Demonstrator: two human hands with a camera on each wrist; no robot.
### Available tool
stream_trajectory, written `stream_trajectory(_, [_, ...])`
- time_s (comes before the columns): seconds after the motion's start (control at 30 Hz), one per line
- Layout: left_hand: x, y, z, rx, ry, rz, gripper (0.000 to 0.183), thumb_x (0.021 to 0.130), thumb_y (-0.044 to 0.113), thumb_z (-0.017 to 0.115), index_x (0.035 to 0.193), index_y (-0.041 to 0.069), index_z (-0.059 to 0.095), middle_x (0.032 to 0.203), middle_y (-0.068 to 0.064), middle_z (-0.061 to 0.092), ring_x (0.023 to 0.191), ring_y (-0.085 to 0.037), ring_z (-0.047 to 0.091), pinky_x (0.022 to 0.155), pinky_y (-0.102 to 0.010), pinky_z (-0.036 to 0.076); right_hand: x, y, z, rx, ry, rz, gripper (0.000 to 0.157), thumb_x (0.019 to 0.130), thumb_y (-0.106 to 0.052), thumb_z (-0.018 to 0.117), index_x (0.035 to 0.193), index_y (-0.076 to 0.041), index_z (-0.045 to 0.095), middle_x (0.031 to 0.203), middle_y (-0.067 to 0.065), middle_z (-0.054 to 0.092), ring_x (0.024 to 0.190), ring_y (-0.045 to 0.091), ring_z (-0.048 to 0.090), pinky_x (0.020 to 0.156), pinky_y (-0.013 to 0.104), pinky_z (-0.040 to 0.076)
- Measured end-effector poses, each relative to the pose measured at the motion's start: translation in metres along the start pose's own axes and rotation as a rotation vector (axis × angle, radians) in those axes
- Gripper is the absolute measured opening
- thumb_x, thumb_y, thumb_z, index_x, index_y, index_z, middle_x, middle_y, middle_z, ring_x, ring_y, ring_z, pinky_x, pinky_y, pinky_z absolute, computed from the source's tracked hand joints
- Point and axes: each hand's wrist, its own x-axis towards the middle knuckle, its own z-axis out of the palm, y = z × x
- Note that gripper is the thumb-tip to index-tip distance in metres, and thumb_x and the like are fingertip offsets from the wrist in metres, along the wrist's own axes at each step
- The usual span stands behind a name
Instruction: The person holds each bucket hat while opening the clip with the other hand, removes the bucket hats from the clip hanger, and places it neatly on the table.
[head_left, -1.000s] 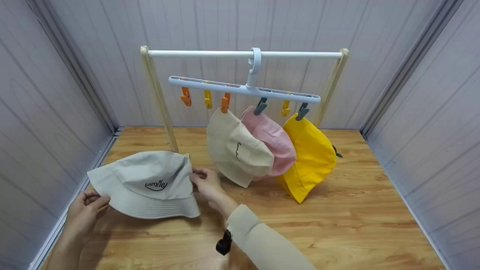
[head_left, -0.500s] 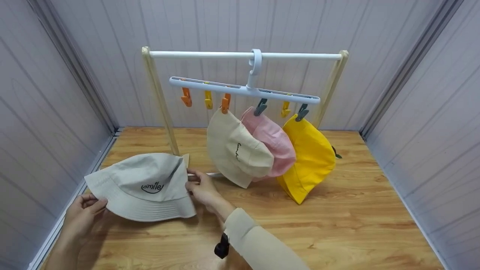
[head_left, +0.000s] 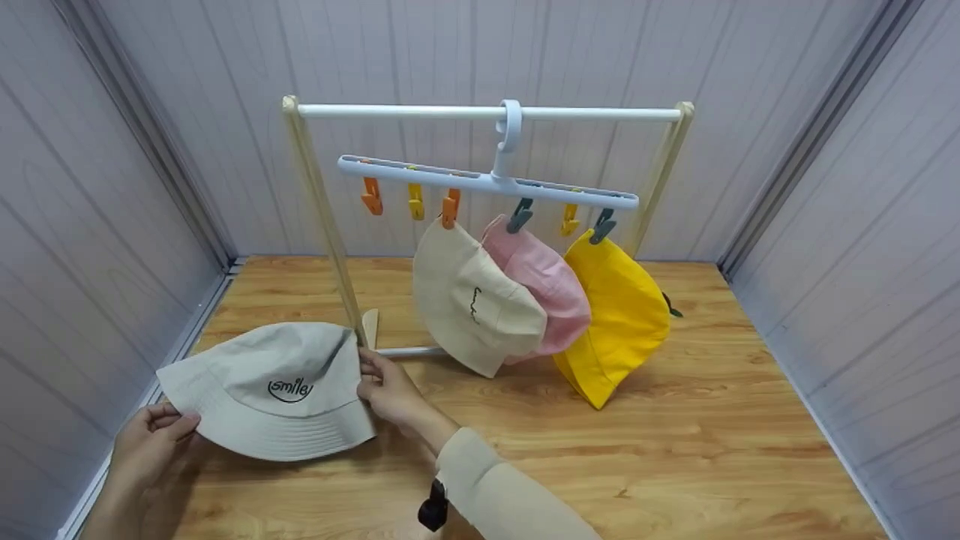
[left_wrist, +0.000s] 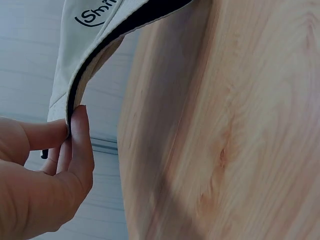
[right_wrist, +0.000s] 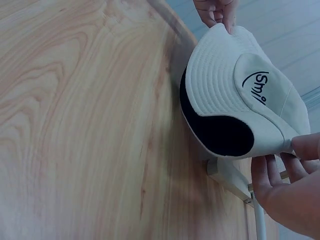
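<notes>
A light grey bucket hat with a black "smile" print is held between both hands above the wooden table's left part. My left hand pinches its brim at the left end, thumb on the outer side, as the left wrist view shows. On the other side, my right hand grips the hat's right edge between thumb and fingers. The dark inside of the hat shows in the right wrist view. Right of the hands, a cream hat, a pink hat and a yellow hat hang from clips.
A pale blue hanger hooks over the white rod of a wooden-legged rack. At its left end dangle an orange clip and a yellow clip, both without a hat. Panelled walls enclose the wooden table.
Both hands have carried the grey hat a little left and down toward the front, uncovering more of the rack's left foot and lower bar. The hanging hats stay about where they were.
</notes>
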Motion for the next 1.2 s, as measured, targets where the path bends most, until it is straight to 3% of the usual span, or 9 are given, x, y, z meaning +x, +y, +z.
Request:
stream_trajectory(0.2, [0.002,-0.005,-0.001,-0.072,0.006,-0.044,0.036,0.105,0.012,0.066,0.130,-0.002,0.044,0.097,0.011,0.060,0.084,0.000,0.065,0.082,-0.020,0.060,-0.004,0.005,0.002,-0.023,-0.076,0.010,0.073,0.091,0.008,0.056,0.161,-0.004,0.042,0.152,0.013,0.057,0.118,0.020,0.063,0.092,0.027,0.054])
stream_trajectory(0.37, [0.005,-0.009,-0.001,-0.101,0.011,-0.075,0.032,0.105,0.006,0.064,0.127,-0.004,0.043,0.095,0.009,0.060,0.080,-0.001,0.065,0.080,-0.020,0.061,-0.007,0.010,0.004,-0.057,-0.078,0.035,0.075,0.089,0.009,0.056,0.161,-0.001,0.040,0.156,0.014,0.054,0.125,0.024,0.060,0.093,0.028,0.054])
stream_trajectory(0.53, [0.009,-0.014,-0.001,-0.094,0.028,-0.085,0.030,0.104,0.005,0.063,0.124,-0.005,0.042,0.096,0.005,0.059,0.078,-0.001,0.065,0.078,-0.020,0.061,-0.010,0.012,0.006,-0.130,-0.035,0.031,0.063,0.093,0.008,0.059,0.155,0.001,0.049,0.145,0.014,0.062,0.131,0.025,0.062,0.100,0.032,0.056])
stream_trajectory(0.7, [0.013,-0.021,-0.001,-0.002,0.031,-0.057,0.037,0.104,0.004,0.062,0.128,-0.013,0.040,0.094,0.002,0.060,0.075,-0.001,0.065,0.073,-0.020,0.061,-0.016,0.014,0.008,-0.254,0.003,0.029,0.050,0.096,0.006,0.062,0.145,0.001,0.060,0.125,0.011,0.071,0.118,0.022,0.069,0.092,0.030,0.059])
stream_trajectory(0.87, [0.014,-0.026,-0.004,0.031,0.022,-0.065,0.047,0.104,0.005,0.061,0.136,-0.019,0.037,0.094,0.001,0.061,0.074,-0.001,0.065,0.073,-0.021,0.061,-0.018,0.018,0.010,-0.285,0.014,0.001,0.046,0.098,0.003,0.063,0.144,-0.002,0.063,0.124,0.007,0.072,0.115,0.018,0.069,0.093,0.027,0.058])
stream_trajectory(1.2, [0.011,-0.031,-0.009,-0.110,0.023,-0.182,0.036,0.103,-0.001,0.061,0.128,-0.015,0.040,0.092,-0.004,0.060,0.073,-0.005,0.068,0.076,-0.025,0.063,-0.017,0.026,0.013,-0.345,0.096,-0.125,0.029,0.102,0.000,0.066,0.128,-0.006,0.076,0.120,0.002,0.078,0.106,0.009,0.070,0.089,0.020,0.055])
